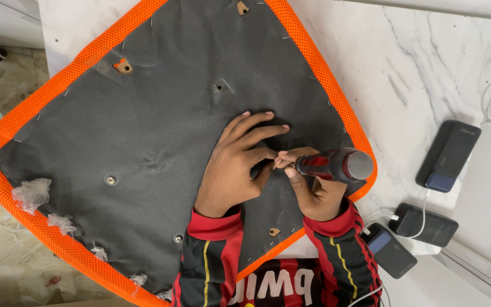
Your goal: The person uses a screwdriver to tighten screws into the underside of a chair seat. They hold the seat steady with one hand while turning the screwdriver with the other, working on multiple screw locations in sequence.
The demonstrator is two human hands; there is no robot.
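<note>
Head view: upturned seat cushion (143, 142), dark grey fabric underside with orange mesh rim, lies tilted on a white marble desk (427, 68). It fills most of the frame; its lower-left corner hangs past the desk edge over the tiled floor (7, 267). Bare desk lies up and to the right of both hands. The cushion's orange rim passes just right of the right hand, near the screwdriver's butt.

Left hand (237, 165) lies flat and open on the grey fabric, fingers spread and pointing up-right, index finger and thumb pinched toward the tool tip. Right hand (313, 190) is closed round a screwdriver (333, 165) with a red and black handle; the handle points right and the tip end points left, toward the left fingertips. The two hands touch at the fingertips.

The screwdriver shaft and tip are hidden by the fingers, so whatever they press on cannot be made out. Metal bolt holes (110, 180) and torn plastic scraps (32, 193) sit well left of the left hand. Right of the right hand, off the cushion: three dark power banks (447, 153) with white cables. Red and black striped sleeves (211, 256) are cut off at the bottom edge.
</note>
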